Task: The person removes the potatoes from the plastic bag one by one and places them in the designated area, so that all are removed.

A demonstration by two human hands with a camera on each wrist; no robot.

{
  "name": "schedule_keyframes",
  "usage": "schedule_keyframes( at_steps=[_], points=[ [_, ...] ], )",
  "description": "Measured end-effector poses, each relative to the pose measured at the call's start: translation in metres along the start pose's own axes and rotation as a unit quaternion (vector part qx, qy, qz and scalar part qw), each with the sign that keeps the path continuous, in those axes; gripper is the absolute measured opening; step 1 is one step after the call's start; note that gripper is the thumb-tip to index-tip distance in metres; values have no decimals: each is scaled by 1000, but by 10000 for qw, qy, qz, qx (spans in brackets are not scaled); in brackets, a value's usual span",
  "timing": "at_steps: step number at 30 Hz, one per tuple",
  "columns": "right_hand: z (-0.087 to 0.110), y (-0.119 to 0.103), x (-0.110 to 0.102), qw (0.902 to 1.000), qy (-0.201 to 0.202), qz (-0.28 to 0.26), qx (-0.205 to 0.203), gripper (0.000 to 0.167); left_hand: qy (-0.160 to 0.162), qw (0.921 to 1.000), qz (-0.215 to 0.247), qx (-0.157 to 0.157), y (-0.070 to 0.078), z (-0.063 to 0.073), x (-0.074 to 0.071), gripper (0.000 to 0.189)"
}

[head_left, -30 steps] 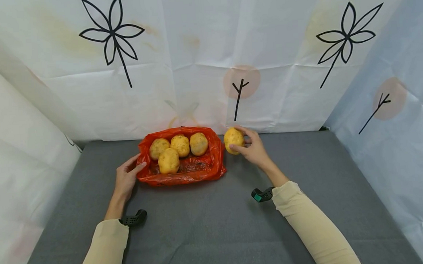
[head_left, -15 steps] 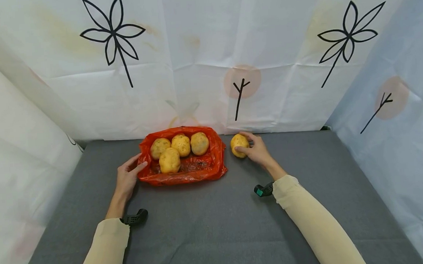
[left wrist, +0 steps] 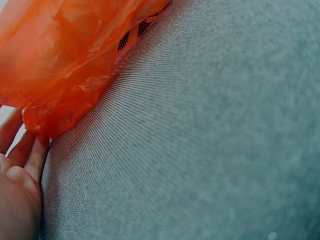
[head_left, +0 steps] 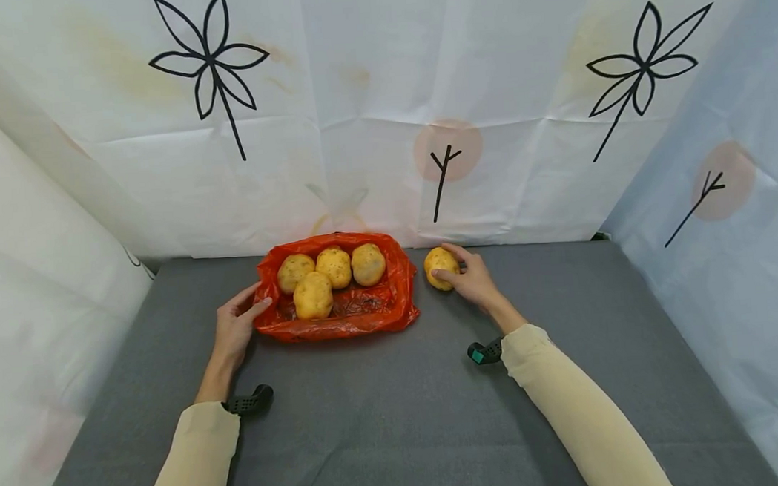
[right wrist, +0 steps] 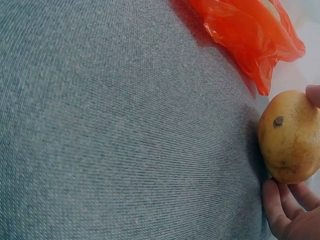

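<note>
A red plastic bag (head_left: 340,325), its mouth spread wide, lies toward the back of the grey table. Several yellow-brown potatoes (head_left: 313,296) sit inside it, grouped at its left and back. My left hand (head_left: 232,328) holds the bag's left end, thumb at the near side of the rim; the left wrist view has its fingers (left wrist: 36,155) against the orange-red plastic (left wrist: 65,55). Just right of the bag, my right hand (head_left: 477,278) grips a single potato (head_left: 439,266) between thumb and fingers, low at the tabletop. A dark spot marks this potato (right wrist: 287,145) in the right wrist view.
Grey cloth (head_left: 373,422) covers the table. White fabric walls with printed black leaves (head_left: 379,87) rise behind and on both sides, the back one close behind the bag. A dark camera strap (head_left: 250,402) is on each wrist.
The right hand has carried its potato a little to the right and down to the tabletop, then held still. The left hand stays at the bag.
</note>
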State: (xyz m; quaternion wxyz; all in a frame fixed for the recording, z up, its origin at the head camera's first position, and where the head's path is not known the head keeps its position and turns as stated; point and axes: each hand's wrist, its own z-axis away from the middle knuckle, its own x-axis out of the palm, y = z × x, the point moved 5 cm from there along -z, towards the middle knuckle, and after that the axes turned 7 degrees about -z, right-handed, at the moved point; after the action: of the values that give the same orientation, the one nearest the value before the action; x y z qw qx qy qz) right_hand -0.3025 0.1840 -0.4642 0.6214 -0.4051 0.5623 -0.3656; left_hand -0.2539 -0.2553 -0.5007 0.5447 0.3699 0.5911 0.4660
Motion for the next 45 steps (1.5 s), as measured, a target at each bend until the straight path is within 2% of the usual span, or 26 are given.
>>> schedule_keyframes(
  at_steps=[4,8,10,15,18,25,35,45],
  points=[
    [-1,0,1,10000,20,28,-15,64,-45,9998,114,-150,11,6,0,52],
    [-1,-1,2,10000,23,67,-33,65,-70,9998,141,-122,27,15,0,51],
    [-1,-1,3,9999,22,96,-77,65,-58,9998,137,-112,25,14,0,51],
    [-1,-1,4,9998,12,153,-88,65,-10,9999,87,-120,6,4,0,52],
    [-1,-3,4,9999,-4,111,-132,64,37,10000,50,-70,2,2,0,52],
    [-2,-3,4,9993,-61,92,-348,64,123,9999,90,-48,3,3,0,51],
    [-1,-4,4,9998,-43,75,-163,64,-14,9999,56,-131,0,0,-1,52],
    [1,-5,3,9999,-130,60,-61,67,74,9999,73,-58,3,2,0,52]
  ],
)
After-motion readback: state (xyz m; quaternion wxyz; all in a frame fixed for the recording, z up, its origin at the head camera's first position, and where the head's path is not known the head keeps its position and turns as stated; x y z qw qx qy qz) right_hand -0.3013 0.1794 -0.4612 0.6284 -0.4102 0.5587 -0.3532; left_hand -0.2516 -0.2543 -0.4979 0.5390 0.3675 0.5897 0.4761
